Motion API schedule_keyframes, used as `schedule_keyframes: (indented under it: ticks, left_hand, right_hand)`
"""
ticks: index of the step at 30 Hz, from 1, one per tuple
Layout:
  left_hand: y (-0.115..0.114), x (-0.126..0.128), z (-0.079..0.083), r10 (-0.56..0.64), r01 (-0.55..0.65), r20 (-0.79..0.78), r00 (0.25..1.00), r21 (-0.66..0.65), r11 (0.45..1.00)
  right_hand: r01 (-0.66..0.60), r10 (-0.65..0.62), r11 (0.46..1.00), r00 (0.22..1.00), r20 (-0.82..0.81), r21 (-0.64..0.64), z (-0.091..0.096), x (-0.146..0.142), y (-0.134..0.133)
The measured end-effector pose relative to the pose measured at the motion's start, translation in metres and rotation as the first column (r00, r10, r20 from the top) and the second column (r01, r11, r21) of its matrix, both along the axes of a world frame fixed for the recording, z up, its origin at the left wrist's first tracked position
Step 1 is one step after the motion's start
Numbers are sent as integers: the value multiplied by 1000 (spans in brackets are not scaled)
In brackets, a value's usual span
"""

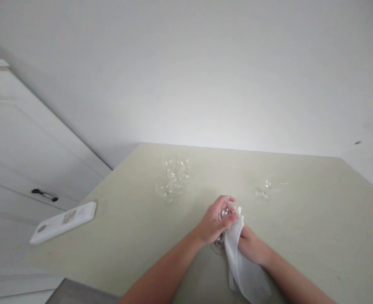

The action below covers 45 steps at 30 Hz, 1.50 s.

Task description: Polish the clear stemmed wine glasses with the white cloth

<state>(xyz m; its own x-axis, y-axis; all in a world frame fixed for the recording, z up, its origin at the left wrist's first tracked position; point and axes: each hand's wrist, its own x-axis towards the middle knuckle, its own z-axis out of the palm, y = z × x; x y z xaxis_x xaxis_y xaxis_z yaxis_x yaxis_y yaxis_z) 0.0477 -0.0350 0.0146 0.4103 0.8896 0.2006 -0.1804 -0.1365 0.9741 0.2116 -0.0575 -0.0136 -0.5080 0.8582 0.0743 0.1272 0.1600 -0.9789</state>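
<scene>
My left hand point(217, 218) is wrapped round a clear stemmed glass point(218, 244), its foot toward me and its rim pointing away. A white cloth point(237, 245) is in my right hand point(252, 245), pressed against the glass near its rim and hanging down toward the table's near side. The cloth covers most of my right fingers. Beyond my hands to the left, several clear stemmed glasses point(174, 175) stand close together. Off to the right stands another clear glass point(265, 190), apart from that group.
All this is on a pale green table point(136, 236) against a white wall point(205, 76). A long white box or packet point(63, 221) lies at its left edge, near a white cabinet point(31, 143) with a dark handle point(44, 195). A grey flat object point(82, 293) shows at bottom left.
</scene>
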Motion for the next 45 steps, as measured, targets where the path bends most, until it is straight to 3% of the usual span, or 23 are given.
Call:
schedule_keyframes:
  ticks: [31,45]
  left_hand:
    - [-2,-1,3,-2,2,-35,999,-22,1000]
    - [4,-2,0,-38,48,77,996,-131,990]
  right_hand:
    - [-15,15,1000,1000,-2,15,10,-3,-1]
    - [4,-4,1000,1000,-17,-10,12,-5,-3]
